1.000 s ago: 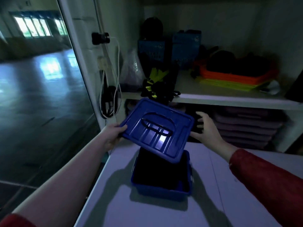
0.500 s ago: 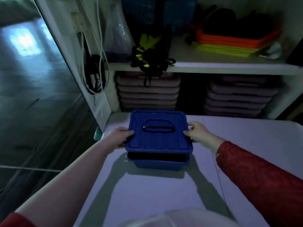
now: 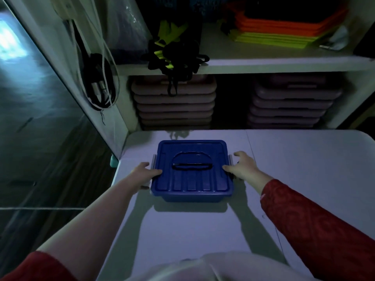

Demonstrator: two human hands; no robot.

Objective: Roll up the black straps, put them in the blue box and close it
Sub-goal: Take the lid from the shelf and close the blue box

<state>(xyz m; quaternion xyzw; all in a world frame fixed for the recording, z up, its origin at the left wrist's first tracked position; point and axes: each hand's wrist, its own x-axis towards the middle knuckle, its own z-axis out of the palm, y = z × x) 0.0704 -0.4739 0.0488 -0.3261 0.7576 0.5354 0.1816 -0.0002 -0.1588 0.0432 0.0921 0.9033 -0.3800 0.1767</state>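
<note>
Resting on white table [image 3: 294,159]: blue box [image 3: 191,196], lid [image 3: 192,169] seated betw. fingers; left hand [image 3: 145,173] & right hand [image 3: 242,166] fingers loosely spread at side latches.

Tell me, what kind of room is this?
Probably a storage corner of a gym or sports hall. Stacked purple mats fill the lower shelf, orange and yellow mats lie above beside tangled black straps, and a wide glossy floor shows to the left.

Orange mats [image 3: 288,21] on shelf [image 3: 284,64]; grey trays [image 3: 174,102] stacked beneath.
</note>
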